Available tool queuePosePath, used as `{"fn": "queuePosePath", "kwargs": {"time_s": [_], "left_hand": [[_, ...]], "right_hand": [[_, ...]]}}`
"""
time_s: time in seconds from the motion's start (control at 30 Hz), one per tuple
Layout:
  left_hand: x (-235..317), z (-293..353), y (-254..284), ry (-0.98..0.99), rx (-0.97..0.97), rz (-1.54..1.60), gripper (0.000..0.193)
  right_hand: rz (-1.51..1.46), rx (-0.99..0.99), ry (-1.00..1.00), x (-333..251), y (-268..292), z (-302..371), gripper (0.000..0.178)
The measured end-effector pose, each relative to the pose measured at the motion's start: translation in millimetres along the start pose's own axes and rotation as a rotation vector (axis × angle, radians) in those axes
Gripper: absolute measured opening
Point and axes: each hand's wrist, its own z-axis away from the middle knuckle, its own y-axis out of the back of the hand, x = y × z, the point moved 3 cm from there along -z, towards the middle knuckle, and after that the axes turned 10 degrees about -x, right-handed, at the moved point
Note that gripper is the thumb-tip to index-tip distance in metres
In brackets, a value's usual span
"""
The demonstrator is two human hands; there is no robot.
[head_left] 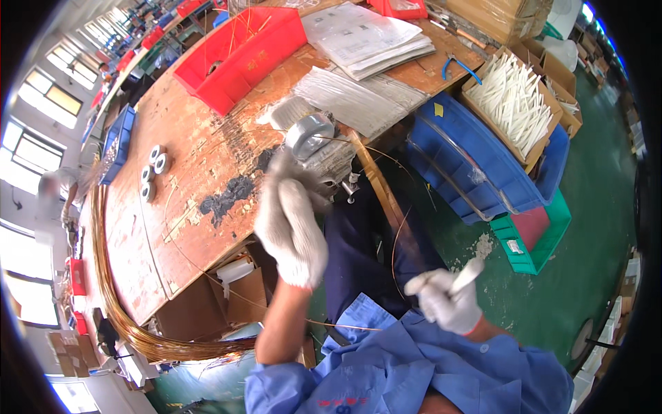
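Note:
My left hand [293, 231], in a white knit glove, is raised at the table's near edge beside a metal clamp-like fixture [350, 188]. Its fingertips are smeared by motion, so what they hold is unclear. Just beyond them lies a grey roll of tape [309, 135]. My right hand [448, 300], gloved too, hovers over my lap at the right, most fingers curled in and one sticking up. A thin copper wire [394, 259] curves down close to its fingertips; whether it is gripped does not show. A flat brownish strip [378, 181] slants from the table toward my lap.
A thick bundle of copper wire [110, 290] bends around the table's left side. On the wooden table [200, 172] are a red bin [241, 58], papers [369, 38], small rolls [162, 163] and blue-handled pliers [462, 69]. Blue crates [469, 165] carry a box of white sticks [510, 103].

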Motion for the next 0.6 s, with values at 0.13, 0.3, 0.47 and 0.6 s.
{"fn": "queuePosePath", "kwargs": {"time_s": [0.13,0.3,0.47,0.6], "left_hand": [[-25,-89,69,-0.486,-0.189,-1.363,0.05],[-101,-130,270,-0.148,-0.29,-1.33,0.023],[-91,-118,174,0.455,-0.291,-0.656,0.04],[-77,-94,49,0.089,-0.243,-0.236,0.04]], "right_hand": [[-0.176,0.447,-0.013,-8,53,23,0.026],[-0.366,0.998,0.12,14,223,155,0.023],[-0.481,1.559,0.008,148,375,518,0.03],[-0.22,1.89,-0.375,182,305,717,0.034]]}}
